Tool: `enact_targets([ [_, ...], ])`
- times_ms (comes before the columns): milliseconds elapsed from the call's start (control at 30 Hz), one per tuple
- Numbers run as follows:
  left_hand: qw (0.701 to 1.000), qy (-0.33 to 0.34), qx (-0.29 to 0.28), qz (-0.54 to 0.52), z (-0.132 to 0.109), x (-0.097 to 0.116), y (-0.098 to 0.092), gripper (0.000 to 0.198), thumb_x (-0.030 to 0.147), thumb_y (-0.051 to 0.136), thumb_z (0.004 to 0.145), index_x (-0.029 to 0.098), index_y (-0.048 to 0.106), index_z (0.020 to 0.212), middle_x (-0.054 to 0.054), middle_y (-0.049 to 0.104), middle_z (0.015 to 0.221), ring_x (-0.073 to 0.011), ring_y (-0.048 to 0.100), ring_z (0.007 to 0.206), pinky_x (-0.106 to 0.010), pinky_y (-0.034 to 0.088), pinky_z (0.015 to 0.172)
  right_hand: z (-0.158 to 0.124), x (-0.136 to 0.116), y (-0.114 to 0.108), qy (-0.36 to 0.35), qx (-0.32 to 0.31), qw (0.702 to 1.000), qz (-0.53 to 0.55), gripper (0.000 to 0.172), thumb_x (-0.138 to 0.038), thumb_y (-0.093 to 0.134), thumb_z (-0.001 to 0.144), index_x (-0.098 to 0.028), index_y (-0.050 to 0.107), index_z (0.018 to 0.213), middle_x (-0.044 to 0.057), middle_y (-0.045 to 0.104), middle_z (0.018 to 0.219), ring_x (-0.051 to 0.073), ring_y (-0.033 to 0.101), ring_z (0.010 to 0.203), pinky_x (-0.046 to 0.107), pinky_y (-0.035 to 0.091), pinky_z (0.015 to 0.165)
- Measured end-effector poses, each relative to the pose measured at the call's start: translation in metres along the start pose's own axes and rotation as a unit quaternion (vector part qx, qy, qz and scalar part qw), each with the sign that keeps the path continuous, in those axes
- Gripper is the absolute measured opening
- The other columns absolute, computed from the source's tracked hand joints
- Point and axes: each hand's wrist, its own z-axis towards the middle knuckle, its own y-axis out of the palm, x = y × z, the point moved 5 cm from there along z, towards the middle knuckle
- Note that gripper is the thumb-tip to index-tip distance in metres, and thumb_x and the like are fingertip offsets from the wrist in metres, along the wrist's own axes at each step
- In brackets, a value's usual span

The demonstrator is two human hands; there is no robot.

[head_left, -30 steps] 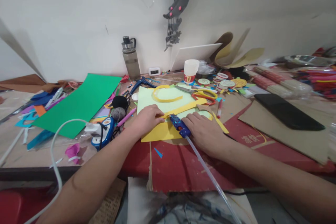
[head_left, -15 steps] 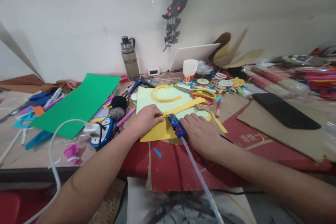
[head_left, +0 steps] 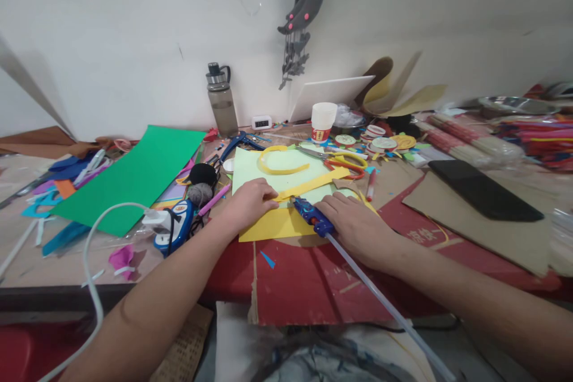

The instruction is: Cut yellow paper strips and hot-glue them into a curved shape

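My right hand (head_left: 353, 221) is closed around a blue glue gun (head_left: 313, 215), with a long clear glue stick (head_left: 385, 298) coming out of its back. The gun's tip is at the edge of a yellow strip (head_left: 313, 184). The left end of that strip is pinched by my left hand (head_left: 254, 206). Beneath the hands lie a yellow sheet (head_left: 273, 227) and a pale green sheet (head_left: 246, 164). A curved yellow strip (head_left: 286, 171) rests on the green sheet.
Yellow-handled scissors (head_left: 353, 159), a red marker (head_left: 371, 185) and a paper cup (head_left: 323, 119) are behind. At left are a green sheet (head_left: 138, 173), a power strip (head_left: 179, 227) and yarn balls (head_left: 201, 174). A black phone-like slab (head_left: 486, 190) lies right on cardboard. A bottle (head_left: 222, 104) stands behind.
My right hand and the glue gun have moved right, and the glue stick's back end has swung right. My left hand remains in place on the yellow strip.
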Motion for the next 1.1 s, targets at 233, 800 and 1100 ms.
enact_targets([
  [233, 1.000, 0.005, 0.008, 0.008, 0.000, 0.002, -0.001, 0.016, 0.030, 0.062, 0.080, 0.019, 0.072, 0.085, -0.004, 0.064, 0.085, -0.0169, 0.058, 0.085, -0.029, 0.044, 0.079, 0.007, -0.010, 0.000, -0.009, 0.017, 1.000, -0.009, 0.014, -0.017, 0.050, 0.085, -0.017, 0.055, 0.098, 0.007, 0.059, 0.094, 0.022, 0.051, 0.086, 0.033, 0.034, 0.075],
  [800, 1.000, 0.002, 0.006, 0.001, 0.000, 0.000, 0.000, 0.014, 0.028, 0.063, 0.079, 0.019, 0.072, 0.086, -0.004, 0.064, 0.086, -0.0166, 0.059, 0.084, -0.028, 0.044, 0.079, 0.004, -0.004, 0.002, 0.011, -0.007, 1.000, -0.012, 0.014, -0.014, 0.046, 0.086, -0.015, 0.056, 0.095, 0.009, 0.060, 0.095, 0.022, 0.050, 0.088, 0.033, 0.034, 0.078],
  [1100, 1.000, 0.012, 0.013, 0.012, -0.001, 0.002, -0.001, 0.017, 0.030, 0.061, 0.081, 0.019, 0.072, 0.088, -0.004, 0.064, 0.087, -0.0173, 0.059, 0.086, -0.029, 0.044, 0.080, 0.003, -0.016, -0.002, 0.006, -0.005, 1.000, -0.017, 0.014, -0.015, 0.050, 0.084, -0.016, 0.056, 0.097, 0.009, 0.061, 0.093, 0.023, 0.052, 0.087, 0.034, 0.034, 0.076],
])
